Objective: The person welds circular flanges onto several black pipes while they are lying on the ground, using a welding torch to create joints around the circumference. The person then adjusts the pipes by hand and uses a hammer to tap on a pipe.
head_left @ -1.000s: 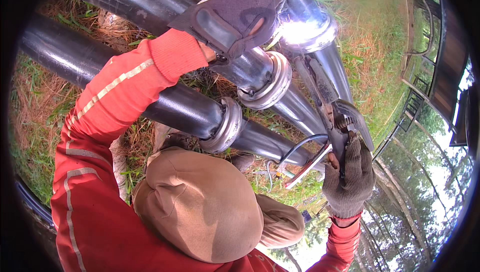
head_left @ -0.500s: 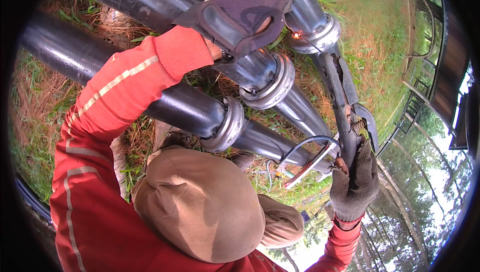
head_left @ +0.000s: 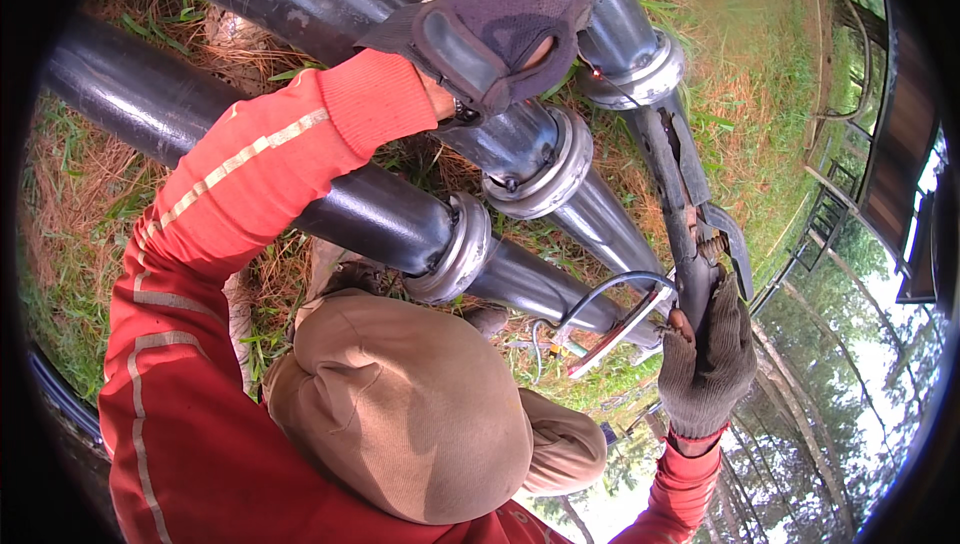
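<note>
While my right hand (head_left: 712, 369) clasps the electrode holder (head_left: 686, 244) extending far-left, I cannot tell if my left hand (head_left: 510, 29) grips.

No lettering, number or sign can be read clearly. On the red shirt (head_left: 230, 454), close to six o'clock, sits a small pale mark (head_left: 518, 516), too small to make out as letter or figure.

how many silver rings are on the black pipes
3: the lower ring at centre, the middle ring up and right of it, and the upper ring farther up-right. Others may be hidden.
</note>
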Demonstrator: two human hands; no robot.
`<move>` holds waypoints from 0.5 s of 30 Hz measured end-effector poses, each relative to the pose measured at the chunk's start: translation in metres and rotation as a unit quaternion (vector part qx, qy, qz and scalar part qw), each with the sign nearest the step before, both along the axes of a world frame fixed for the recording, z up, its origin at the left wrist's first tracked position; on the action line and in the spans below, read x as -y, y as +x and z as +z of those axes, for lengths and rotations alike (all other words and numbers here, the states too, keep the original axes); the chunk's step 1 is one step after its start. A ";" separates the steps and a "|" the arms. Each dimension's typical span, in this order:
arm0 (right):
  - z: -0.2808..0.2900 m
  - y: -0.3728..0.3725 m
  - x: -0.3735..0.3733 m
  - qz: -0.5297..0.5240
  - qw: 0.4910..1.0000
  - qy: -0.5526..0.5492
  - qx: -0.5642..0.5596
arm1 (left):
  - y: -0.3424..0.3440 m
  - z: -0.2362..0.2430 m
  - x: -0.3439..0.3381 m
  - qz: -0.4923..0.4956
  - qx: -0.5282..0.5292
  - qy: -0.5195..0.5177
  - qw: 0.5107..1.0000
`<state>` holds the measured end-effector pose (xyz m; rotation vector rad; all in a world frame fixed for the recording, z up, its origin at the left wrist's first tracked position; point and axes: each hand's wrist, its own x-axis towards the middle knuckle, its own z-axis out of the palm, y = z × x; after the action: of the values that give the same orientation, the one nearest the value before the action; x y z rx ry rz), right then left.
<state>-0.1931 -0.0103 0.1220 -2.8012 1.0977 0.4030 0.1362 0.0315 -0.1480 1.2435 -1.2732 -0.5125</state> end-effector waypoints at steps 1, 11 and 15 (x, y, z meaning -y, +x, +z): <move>-0.001 0.001 0.000 -0.010 1.000 0.007 0.005 | -0.001 -0.003 0.001 0.000 -0.001 0.001 1.000; -0.007 -0.006 0.004 -0.008 1.000 0.013 0.018 | 0.001 -0.004 -0.002 0.002 0.009 -0.002 1.000; -0.008 -0.006 0.003 -0.019 1.000 0.001 0.019 | -0.005 -0.007 0.005 -0.003 0.006 -0.012 1.000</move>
<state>-0.1988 -0.0135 0.1140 -2.7701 1.1401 0.3454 0.1313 0.0262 -0.1555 1.2256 -1.2902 -0.4933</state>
